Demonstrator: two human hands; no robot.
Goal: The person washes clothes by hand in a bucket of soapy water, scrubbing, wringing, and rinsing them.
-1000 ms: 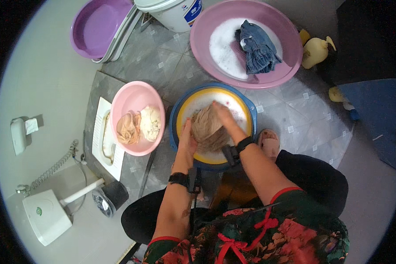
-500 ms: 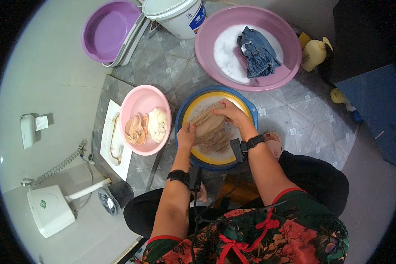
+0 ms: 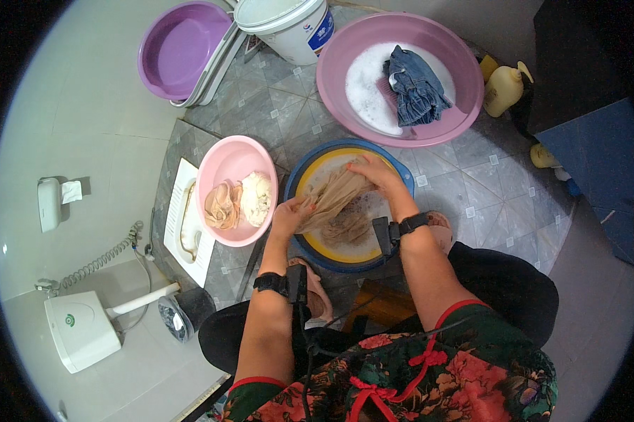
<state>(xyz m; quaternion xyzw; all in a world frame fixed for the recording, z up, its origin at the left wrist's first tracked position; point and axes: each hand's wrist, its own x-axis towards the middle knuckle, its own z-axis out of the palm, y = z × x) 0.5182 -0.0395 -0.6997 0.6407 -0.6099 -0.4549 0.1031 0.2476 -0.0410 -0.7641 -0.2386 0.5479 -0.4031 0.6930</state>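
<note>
A wet beige cloth point(image 3: 337, 199) is stretched between my two hands over a blue basin with a yellow inner ring point(image 3: 304, 247). My left hand point(image 3: 289, 214) grips its left end by the basin's left rim. At the upper right of the basin, my right hand point(image 3: 377, 176) has hold of the other end, fingers closed on the fabric. The cloth's lower folds hang down into cloudy water. Left of it, a pink basin point(image 3: 222, 151) holds a peach-coloured cloth point(image 3: 222, 205) and a cream one point(image 3: 256, 199).
Behind, a large mauve basin point(image 3: 334, 105) contains suds and folded denim point(image 3: 417, 88). A pump bottle point(image 3: 503, 90) stands to its right, a white bucket point(image 3: 289, 35) to its left. Farther left lean purple basins point(image 3: 183, 53). A squat toilet point(image 3: 180, 235) lies beyond the pink basin.
My hands have moved apart, the left one outward to the left and the right one slightly right, pulling the bunched cloth out wider. My view has shifted slightly.
</note>
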